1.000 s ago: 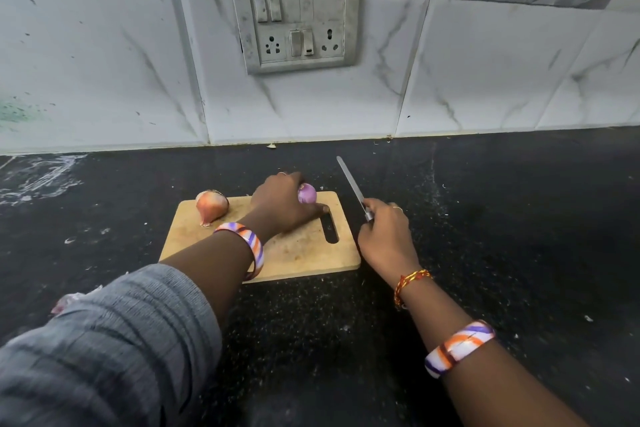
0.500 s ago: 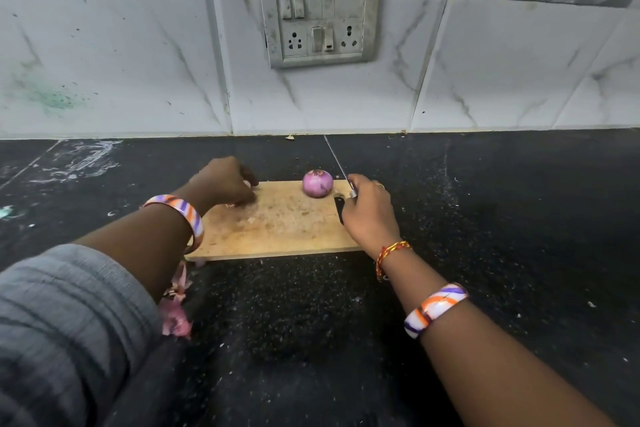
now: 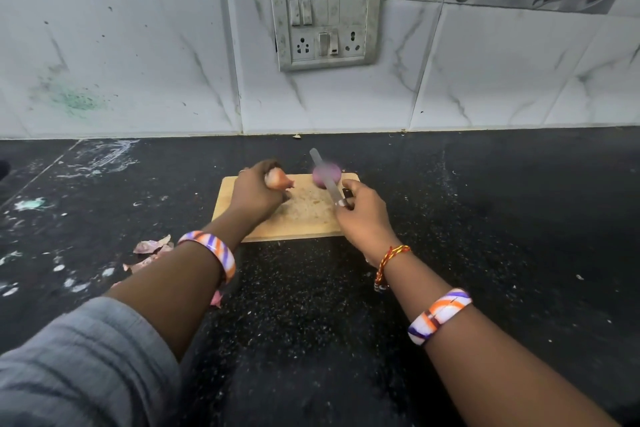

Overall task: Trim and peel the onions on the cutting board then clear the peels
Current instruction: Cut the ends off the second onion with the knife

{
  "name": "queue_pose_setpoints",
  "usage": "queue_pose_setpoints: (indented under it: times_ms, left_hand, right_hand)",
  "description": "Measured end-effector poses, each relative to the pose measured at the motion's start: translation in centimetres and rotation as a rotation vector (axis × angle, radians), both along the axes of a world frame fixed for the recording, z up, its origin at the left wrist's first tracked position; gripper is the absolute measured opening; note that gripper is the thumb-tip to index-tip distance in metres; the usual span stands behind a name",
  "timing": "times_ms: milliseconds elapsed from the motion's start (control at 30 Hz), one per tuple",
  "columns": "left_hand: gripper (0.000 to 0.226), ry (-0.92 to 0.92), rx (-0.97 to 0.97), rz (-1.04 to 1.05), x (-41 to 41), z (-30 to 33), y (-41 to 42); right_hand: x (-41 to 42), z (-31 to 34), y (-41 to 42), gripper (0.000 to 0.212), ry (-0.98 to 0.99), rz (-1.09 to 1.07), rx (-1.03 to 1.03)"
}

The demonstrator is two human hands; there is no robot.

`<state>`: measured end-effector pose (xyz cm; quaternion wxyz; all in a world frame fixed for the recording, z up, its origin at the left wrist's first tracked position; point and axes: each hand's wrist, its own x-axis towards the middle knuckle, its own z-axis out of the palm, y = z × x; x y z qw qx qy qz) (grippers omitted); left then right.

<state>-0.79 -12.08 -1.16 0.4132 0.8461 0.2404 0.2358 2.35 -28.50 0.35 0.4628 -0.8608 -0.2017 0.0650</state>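
While the left hand holds an unpeeled onion over the cutting board, the right hand grips a knife whose blade crosses the peeled onion; peels lie left of the board on the desk.

A home kitchen. A black counter meets a tiled wall with a switchboard. A cutting board holds onions.

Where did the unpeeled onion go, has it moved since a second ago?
Yes. The unpeeled onion, in the left hand, has moved from the cutting board's left end toward its middle.
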Motion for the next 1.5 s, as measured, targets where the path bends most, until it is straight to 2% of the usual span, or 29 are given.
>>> queue_pose_setpoints:
  times_ms: [67,200,367,533,667,867,1200,1367,1500]
  left_hand:
    - [0.055,-0.007,0.090,-0.008,-0.4,-0.4,-0.6]
    - [0.061,-0.008,0.198,-0.045,-0.7,-1.2,-1.4]
    - [0.055,0.070,0.259,0.009,-0.5,-2.4,-1.4]
    - [0.050,0.203,0.445,-0.024,-0.5,-3.0,-0.2]
    - [0.042,0.156,0.381,-0.079,-0.4,-2.7,0.0]
    - [0.043,0.212,0.417,-0.077,0.4,-2.8,0.4]
    - [0.051,0.213,0.446,-0.074,0.8,-3.3,0.5]
    - [0.048,0.129,0.304,-0.052,0.9,-3.3,0.8]
    - [0.051,0.094,0.270,-0.071,0.9,-3.2,0.8]
  right_hand:
    - [-0.4,-0.2,0.1,0.055,0.053,-0.021,-0.042]
    - [-0.9,-0.3,0.1,0.034,0.118,-0.053,-0.026]
    - [-1.4,-0.7,-0.1,0.049,0.233,0.015,0.001]
    - [-1.5,-0.8,-0.3,0.053,0.137,0.112,-0.093]
    - [-1.2,-0.6,0.0,0.056,0.182,0.125,-0.108]
    - [-0.3,-2.0,0.7,0.035,0.064,0.031,-0.103]
    - [0.6,-1.3,0.6,0.043,0.131,0.083,-0.052]
    - [0.2,-0.6,0.6,0.036,0.086,0.106,-0.122]
    - [0.0,-0.3,0.7,0.034,0.115,0.155,-0.145]
